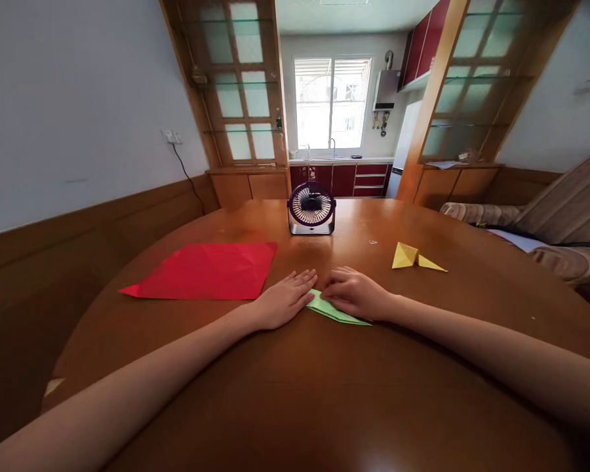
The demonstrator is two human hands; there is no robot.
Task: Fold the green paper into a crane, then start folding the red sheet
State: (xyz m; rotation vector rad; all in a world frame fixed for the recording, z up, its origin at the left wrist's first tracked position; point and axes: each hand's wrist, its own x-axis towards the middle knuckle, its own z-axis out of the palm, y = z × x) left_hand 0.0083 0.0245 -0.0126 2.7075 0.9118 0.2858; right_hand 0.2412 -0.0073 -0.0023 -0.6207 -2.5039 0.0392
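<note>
A narrow folded piece of green paper [338, 315] lies on the brown table in front of me, its pointed end toward the right. My left hand [286, 298] rests flat, fingers stretched out, at the paper's left end. Over the paper's upper side, my right hand [356, 293] has its fingers curled in and pressed down on it. What is under those fingers is partly hidden. A creased red sheet of paper [206, 272] is spread to the left of my left hand. Beyond my right hand sits a folded yellow paper figure [406, 255].
A small dark fan [311, 207] stands at the far side of the round wooden table [295, 406]. To the right is a striped sofa [570, 216]. A cord hangs from a wall socket [171, 136] at the left. Behind the table are wooden cabinets and a kitchen.
</note>
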